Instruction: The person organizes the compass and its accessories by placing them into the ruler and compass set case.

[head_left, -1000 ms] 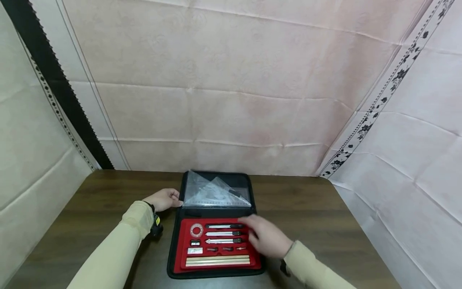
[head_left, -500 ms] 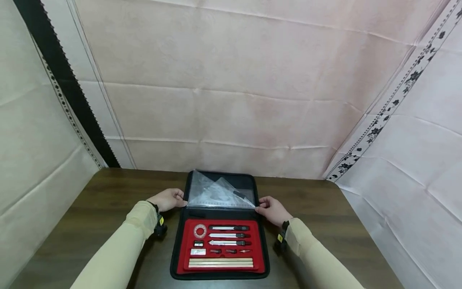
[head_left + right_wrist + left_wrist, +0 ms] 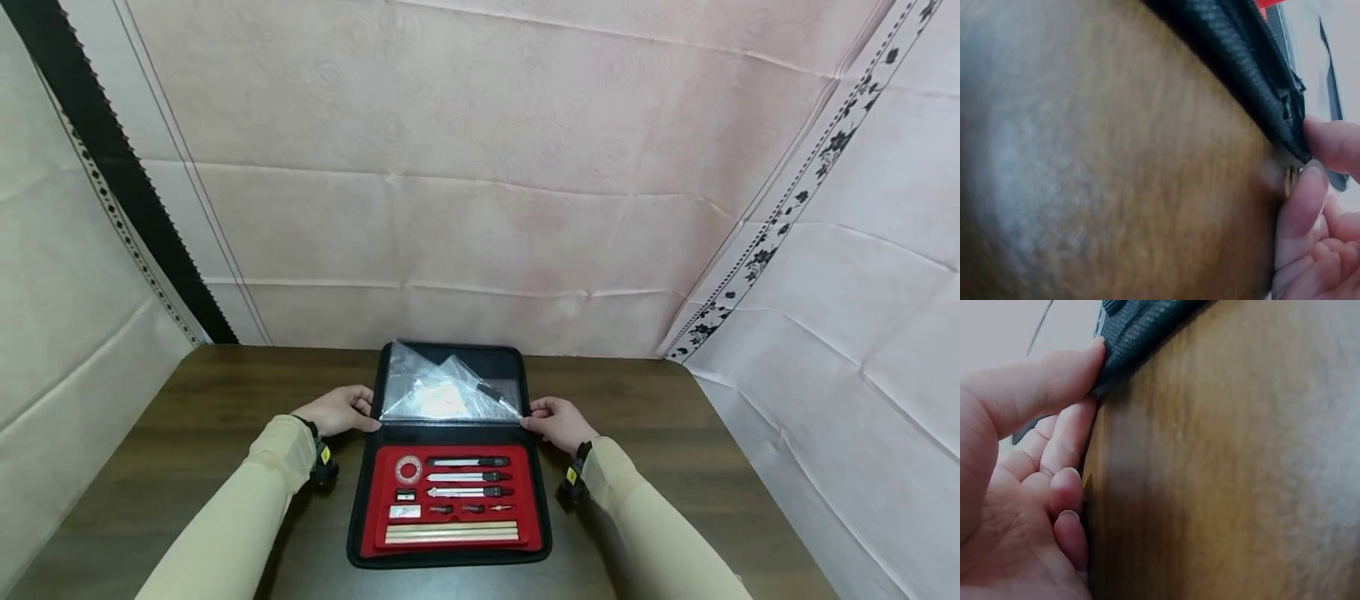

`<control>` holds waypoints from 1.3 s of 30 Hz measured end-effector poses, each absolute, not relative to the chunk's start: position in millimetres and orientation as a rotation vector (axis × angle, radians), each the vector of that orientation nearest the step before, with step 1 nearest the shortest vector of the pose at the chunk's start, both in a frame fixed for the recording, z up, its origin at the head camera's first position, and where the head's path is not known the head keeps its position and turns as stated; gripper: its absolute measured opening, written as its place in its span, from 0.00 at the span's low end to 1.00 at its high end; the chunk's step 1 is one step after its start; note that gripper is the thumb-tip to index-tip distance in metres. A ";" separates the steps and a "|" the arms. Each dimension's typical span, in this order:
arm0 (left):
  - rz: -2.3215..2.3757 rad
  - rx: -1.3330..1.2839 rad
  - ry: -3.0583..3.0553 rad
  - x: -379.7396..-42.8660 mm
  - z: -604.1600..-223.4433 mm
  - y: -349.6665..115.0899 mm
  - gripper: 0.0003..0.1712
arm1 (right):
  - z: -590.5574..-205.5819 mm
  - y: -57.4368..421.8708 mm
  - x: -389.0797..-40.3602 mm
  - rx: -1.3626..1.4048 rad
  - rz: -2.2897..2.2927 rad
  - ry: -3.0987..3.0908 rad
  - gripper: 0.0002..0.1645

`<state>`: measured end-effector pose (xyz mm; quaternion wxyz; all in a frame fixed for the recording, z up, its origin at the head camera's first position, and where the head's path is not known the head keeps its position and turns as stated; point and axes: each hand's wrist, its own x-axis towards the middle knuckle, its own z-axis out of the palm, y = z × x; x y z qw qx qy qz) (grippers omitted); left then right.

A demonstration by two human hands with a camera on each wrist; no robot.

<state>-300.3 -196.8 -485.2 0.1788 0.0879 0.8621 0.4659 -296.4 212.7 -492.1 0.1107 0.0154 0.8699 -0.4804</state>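
A black zippered drawing instrument case (image 3: 450, 435) lies unfolded on the wooden table. Its near half holds a red tray (image 3: 450, 552) with compasses, a ring-shaped piece, an eraser, small parts and pencils. In the far half a clear pocket holds transparent set squares (image 3: 420, 387). My left hand (image 3: 339, 411) pinches the case's left edge near the fold; in the left wrist view the thumb (image 3: 1054, 375) presses on the black textured edge. My right hand (image 3: 561, 422) pinches the right edge opposite; the right wrist view shows thumb and forefinger (image 3: 1304, 200) at the zipper's corner.
The brown wooden table (image 3: 660, 467) extends on both sides of the case. Pale cloth walls (image 3: 480, 250) rise behind it and at both sides, the back one close to the table's far edge.
My right hand has moved from over the red tray's upper right to the case's right edge and now grips it there. The left hand stays at the left edge.
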 end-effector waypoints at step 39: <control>1.358 0.258 2.496 -271.0 -486.1 -194.0 0.08 | -491.0 207.0 -264.6 -0.217 -1.264 2.845 0.13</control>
